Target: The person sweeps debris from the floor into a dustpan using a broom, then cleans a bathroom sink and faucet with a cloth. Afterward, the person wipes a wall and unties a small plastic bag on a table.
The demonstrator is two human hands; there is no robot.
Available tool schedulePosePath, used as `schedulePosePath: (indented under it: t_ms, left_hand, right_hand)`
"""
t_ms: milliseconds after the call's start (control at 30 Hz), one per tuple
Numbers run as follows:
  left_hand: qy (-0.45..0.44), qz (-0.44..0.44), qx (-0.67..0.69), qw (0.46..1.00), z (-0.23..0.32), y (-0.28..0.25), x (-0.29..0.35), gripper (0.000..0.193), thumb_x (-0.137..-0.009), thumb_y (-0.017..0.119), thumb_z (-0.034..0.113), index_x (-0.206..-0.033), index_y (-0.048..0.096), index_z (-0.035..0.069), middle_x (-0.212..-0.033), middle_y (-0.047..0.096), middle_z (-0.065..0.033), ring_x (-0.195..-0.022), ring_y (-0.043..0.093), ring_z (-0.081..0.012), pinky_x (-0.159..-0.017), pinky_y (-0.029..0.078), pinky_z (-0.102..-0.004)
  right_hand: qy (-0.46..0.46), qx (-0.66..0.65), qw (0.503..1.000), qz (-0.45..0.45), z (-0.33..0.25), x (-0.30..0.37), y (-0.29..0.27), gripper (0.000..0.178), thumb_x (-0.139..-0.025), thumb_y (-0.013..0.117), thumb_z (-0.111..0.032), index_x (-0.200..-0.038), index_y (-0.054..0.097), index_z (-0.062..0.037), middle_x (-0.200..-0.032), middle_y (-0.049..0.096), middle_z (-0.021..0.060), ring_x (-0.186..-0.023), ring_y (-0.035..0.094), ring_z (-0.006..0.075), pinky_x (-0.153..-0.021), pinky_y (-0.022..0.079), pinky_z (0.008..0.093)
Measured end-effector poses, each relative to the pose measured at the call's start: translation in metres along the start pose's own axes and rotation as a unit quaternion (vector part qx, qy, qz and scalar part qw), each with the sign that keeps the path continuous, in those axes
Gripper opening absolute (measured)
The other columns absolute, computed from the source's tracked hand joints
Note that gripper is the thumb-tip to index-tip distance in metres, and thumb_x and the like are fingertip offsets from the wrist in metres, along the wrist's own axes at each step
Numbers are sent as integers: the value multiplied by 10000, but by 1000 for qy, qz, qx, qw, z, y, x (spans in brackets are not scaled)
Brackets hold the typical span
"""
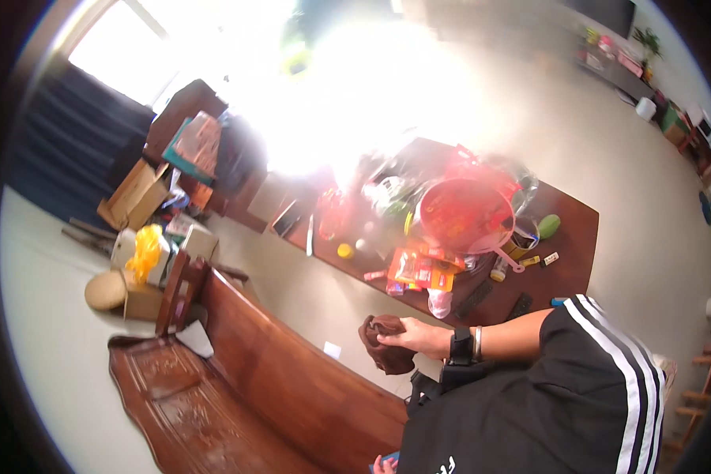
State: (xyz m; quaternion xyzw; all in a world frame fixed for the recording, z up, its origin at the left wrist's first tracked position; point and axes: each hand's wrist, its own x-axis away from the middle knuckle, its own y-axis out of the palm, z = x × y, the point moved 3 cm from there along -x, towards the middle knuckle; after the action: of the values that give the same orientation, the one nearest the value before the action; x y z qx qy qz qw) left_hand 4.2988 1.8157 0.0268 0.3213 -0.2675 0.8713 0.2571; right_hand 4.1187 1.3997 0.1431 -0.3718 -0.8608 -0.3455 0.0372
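My right hand (421, 337) reaches in from the right, a dark band and a light bracelet at its wrist. Its fingers are closed on a soft brown pouch-like thing (389, 347), with folds along its top, held above the floor between the bench and the table. Whether anything is inside it is hidden. At the lower edge, just the fingertips of my left hand (382, 464) show, bent beside a small blue thing (392, 456) that is mostly cut off.
A carved wooden bench (292, 355) runs along the lower left. Beyond the pouch, a dark wooden table (569, 229) bears a red strainer-like basket (466, 213), orange packets (423, 270), remotes and bottles. Cardboard boxes (138, 193) pile up at left. Glare hides the far middle.
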Motion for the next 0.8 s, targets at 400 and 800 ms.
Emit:
schedulePosePath:
  t_ms: [400, 800]
  left_hand:
    - [90, -384, -358, 846, 195, 96, -252, 366, -906, 565, 263, -1219, 552, 75, -1173, 587, -180, -1068, 561, -265, -922, 419, -336]
    - [307, -604, -606, 417, 288, 271, -265, 510, -806, 660, 172, -1280, 488, 99, -1061, 618, -156, -956, 614, -273, -800, 500, -370]
  right_hand:
    - [-157, -86, 934, 309, -33, 44, -58, 416, -868, 630, -225, -1236, 519, -64, -1158, 576, 51, -1070, 515, 146, -935, 394, 314]
    - [-361, -324, 604, 633, 56, 152, -8, 276, -910, 563, -215, -1148, 526, -80, -1002, 630, 60, -896, 632, 173, -778, 519, 322]
